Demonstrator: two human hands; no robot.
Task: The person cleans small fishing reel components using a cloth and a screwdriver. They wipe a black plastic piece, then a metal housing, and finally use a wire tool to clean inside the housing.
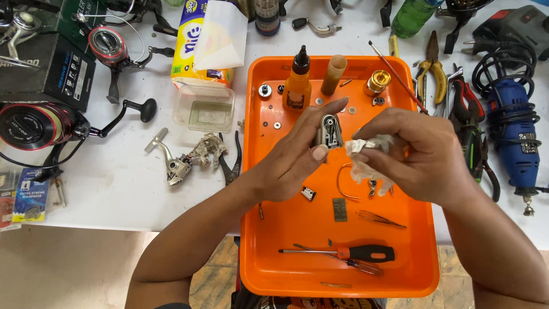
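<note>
My left hand [297,151] pinches a small grey metal reel part [330,131] between thumb and fingers, above the orange tray [420,240]. My right hand [414,154] holds a crumpled, dirty piece of tissue [366,157] right next to that part, touching or nearly touching it. Both hands hover over the middle of the tray. Under them lie a bent wire bail [343,183], a small flat plate [339,209] and tweezers [382,218].
In the tray stand an orange oil bottle [297,80], a brown tube [333,74], a gold spool [377,82], small washers and an orange-handled screwdriver [349,252]. On the white table lie fishing reels [34,123], a tissue pack [197,40], pliers [433,71] and a blue rotary tool [514,137].
</note>
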